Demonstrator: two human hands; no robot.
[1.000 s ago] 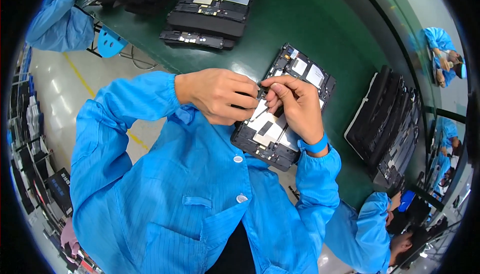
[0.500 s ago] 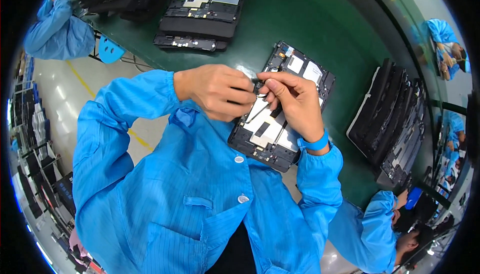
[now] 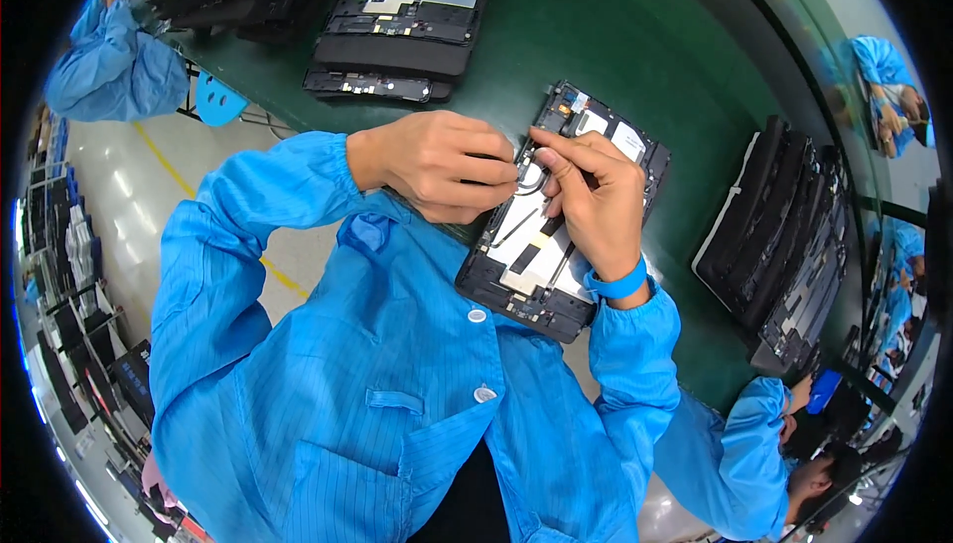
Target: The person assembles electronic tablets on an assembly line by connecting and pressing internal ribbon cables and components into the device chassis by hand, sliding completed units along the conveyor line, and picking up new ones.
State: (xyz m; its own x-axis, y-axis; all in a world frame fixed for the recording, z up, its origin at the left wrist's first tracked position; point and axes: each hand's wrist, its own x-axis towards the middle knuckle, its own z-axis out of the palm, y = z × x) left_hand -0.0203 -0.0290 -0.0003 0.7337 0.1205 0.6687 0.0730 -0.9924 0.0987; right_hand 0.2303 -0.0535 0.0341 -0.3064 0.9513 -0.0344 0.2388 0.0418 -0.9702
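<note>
An opened tablet housing [image 3: 521, 297], black-framed with a white battery area [image 3: 526, 227] and dark flat cables, lies tilted on the green table in front of me. Over its left edge my left hand [image 3: 437, 168] is closed, its fingers curled; what they pinch is hidden. My right hand [image 3: 601, 186], with a blue band at the wrist, is closed above the upper middle of the housing, thumb and forefinger nearly together. A thin black cable [image 3: 531, 182] curves in a loop between the two hands, apparently at the right fingertips.
Further opened tablet housings [image 3: 397, 42] are stacked at the far left of the green table [image 3: 586, 17]. Another stack [image 3: 774, 235] leans at the right. Co-workers in blue sit at the upper left [image 3: 119, 62] and lower right [image 3: 730, 464].
My right fingertips have shifted slightly right and up over the housing. The left hand has moved a little, and the black cable loop now shows more clearly between the hands.
</note>
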